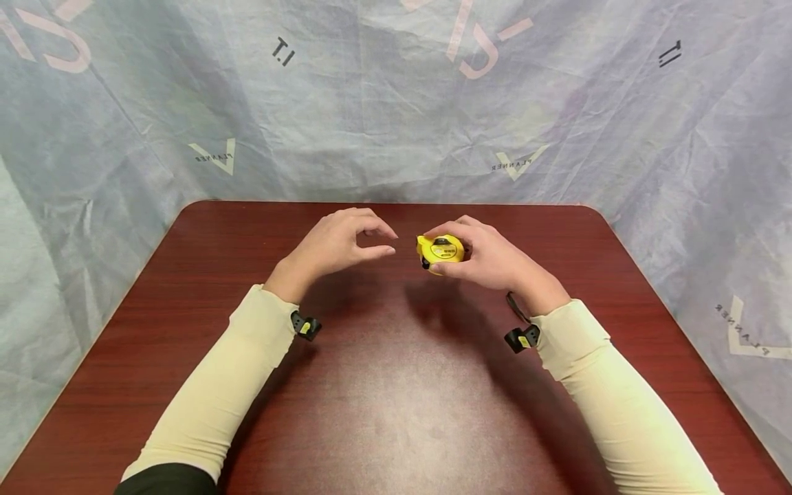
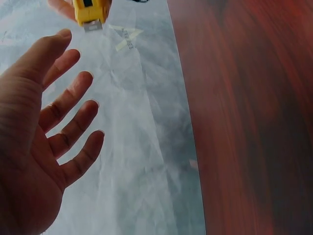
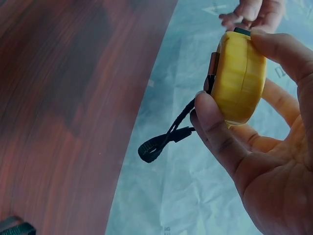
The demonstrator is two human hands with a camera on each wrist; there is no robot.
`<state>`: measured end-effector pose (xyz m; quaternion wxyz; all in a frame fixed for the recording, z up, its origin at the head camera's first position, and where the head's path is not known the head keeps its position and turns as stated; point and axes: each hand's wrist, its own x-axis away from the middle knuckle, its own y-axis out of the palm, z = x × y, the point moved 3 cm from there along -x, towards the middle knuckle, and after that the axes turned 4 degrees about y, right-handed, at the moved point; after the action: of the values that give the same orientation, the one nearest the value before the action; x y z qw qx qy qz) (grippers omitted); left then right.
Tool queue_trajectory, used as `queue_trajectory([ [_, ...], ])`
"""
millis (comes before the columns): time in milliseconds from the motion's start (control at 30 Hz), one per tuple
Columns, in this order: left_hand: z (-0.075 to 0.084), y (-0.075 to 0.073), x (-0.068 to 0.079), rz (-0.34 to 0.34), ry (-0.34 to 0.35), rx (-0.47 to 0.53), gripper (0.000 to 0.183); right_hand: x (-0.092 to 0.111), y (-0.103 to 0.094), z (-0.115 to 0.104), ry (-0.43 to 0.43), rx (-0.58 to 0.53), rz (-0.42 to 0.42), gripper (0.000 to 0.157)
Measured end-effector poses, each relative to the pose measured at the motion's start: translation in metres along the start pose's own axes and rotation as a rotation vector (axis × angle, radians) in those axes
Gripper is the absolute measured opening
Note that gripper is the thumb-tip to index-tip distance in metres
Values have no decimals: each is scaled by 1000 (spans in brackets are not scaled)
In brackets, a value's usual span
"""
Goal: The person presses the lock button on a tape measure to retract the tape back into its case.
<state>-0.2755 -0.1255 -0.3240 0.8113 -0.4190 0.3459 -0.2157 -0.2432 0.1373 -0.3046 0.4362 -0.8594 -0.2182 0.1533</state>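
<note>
A yellow tape measure (image 1: pixel 445 251) with black parts is held above the table by my right hand (image 1: pixel 489 256), thumb and fingers curled around its case. In the right wrist view a black wrist strap (image 3: pixel 161 143) dangles from the tape measure (image 3: pixel 239 78). Across a small gap to the left, my left hand (image 1: pixel 337 242) hovers with its fingers loosely bent and nothing in them. The left wrist view shows the left hand's fingers (image 2: pixel 73 105) spread apart, with the metal tip of the tape measure (image 2: pixel 92 12) just beyond the thumb.
Beneath both hands lies a dark red wooden table (image 1: pixel 383 385) with rounded far corners. A grey printed cloth (image 1: pixel 371 103) hangs behind it and along its sides. Each wrist carries a small black camera, one on the left (image 1: pixel 306 326) and one on the right (image 1: pixel 522 338).
</note>
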Motion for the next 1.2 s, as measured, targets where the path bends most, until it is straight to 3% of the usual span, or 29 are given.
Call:
queue_trajectory([
  [467, -30, -23, 31, -48, -132, -57, 32, 18, -21, 28, 85, 24, -7, 51],
  [867, -63, -52, 71, -172, -313, -195, 60, 45, -48, 69, 155, 116, 10, 51],
  [1200, -81, -76, 101, -222, -394, -268, 73, 63, -63, 111, 234, 179, -47, 54],
])
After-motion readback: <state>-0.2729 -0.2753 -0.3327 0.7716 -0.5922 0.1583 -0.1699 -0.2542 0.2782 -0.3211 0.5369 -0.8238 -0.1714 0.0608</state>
